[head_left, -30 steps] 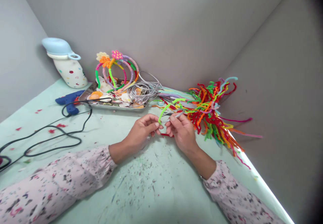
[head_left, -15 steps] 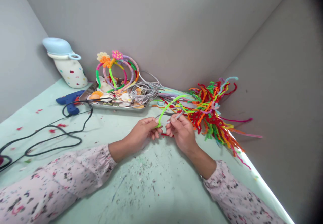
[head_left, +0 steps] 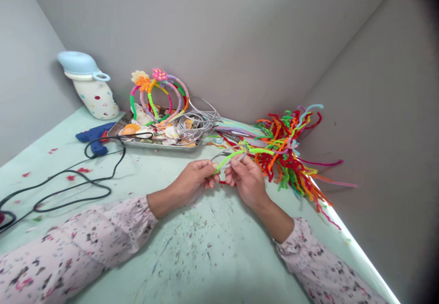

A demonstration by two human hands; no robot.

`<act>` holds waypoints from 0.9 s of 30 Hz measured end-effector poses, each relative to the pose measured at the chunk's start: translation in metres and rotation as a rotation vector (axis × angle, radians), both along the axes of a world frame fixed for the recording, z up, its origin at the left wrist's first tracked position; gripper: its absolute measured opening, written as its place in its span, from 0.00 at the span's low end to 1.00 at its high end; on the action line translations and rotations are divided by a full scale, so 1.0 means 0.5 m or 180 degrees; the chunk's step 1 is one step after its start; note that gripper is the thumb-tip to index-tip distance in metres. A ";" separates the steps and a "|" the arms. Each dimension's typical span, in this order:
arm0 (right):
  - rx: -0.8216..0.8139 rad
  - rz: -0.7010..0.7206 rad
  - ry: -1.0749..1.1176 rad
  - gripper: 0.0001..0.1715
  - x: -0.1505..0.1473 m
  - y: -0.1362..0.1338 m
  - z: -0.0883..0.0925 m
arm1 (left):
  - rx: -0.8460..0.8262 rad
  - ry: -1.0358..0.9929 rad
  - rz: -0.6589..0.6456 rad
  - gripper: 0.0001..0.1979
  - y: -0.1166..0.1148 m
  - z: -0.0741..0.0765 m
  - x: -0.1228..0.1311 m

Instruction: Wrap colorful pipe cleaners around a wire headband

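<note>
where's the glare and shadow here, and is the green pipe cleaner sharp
Head view: glare along the right edge of the table, soft shadow on the wall by the bottle, black upper-right corner; also head view: the green pipe cleaner looks slightly soft.

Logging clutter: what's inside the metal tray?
In the tray: cream and orange pieces. Flower-topped hoops appear to stand among them; a gray coil covers the right part and overhangs that side. The tray's floor and whatever lies directly beneath are mostly hidden.

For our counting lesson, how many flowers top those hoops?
3 visible: cream flower at left, orange flower below it, pink flower at right. Others may be hidden.
</note>
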State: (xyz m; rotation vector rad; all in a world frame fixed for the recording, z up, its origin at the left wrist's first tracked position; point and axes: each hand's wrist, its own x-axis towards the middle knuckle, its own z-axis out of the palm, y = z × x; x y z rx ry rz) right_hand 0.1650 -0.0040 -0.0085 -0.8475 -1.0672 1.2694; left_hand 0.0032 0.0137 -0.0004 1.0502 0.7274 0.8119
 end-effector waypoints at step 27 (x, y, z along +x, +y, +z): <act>-0.0006 -0.0003 -0.0037 0.10 0.000 -0.001 0.004 | 0.0498 0.0314 0.0073 0.15 0.000 -0.014 0.000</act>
